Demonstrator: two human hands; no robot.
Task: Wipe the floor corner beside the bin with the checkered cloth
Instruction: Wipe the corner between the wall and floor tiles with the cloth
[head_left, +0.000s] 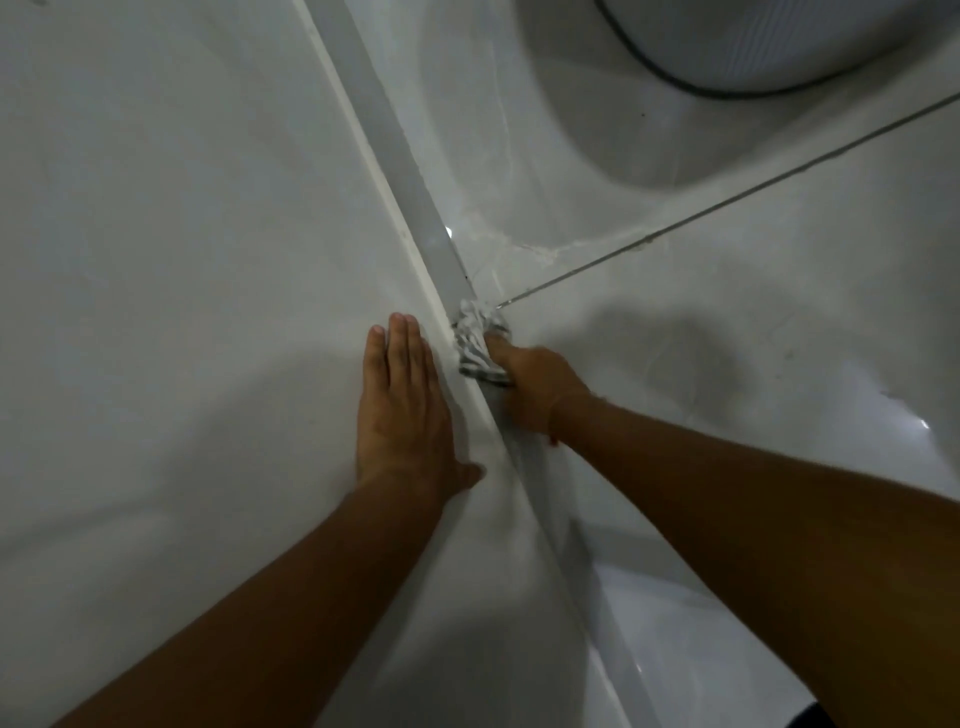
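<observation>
The checkered cloth (477, 340), grey and white and bunched up, is pressed into the seam where the white wall meets the glossy tiled floor (727, 322). My right hand (530, 392) grips it from behind, fingers closed around it, knuckles low on the floor. My left hand (402, 402) lies flat against the wall (182, 234) just left of the cloth, fingers together and holding nothing. The white round bin (753, 41) stands at the top right, only its lower rim in view.
A grey skirting strip (400, 150) runs diagonally along the wall's base. A dark grout line (727, 200) crosses the floor toward the cloth. White streaks (524, 249) mark the tile beside the seam.
</observation>
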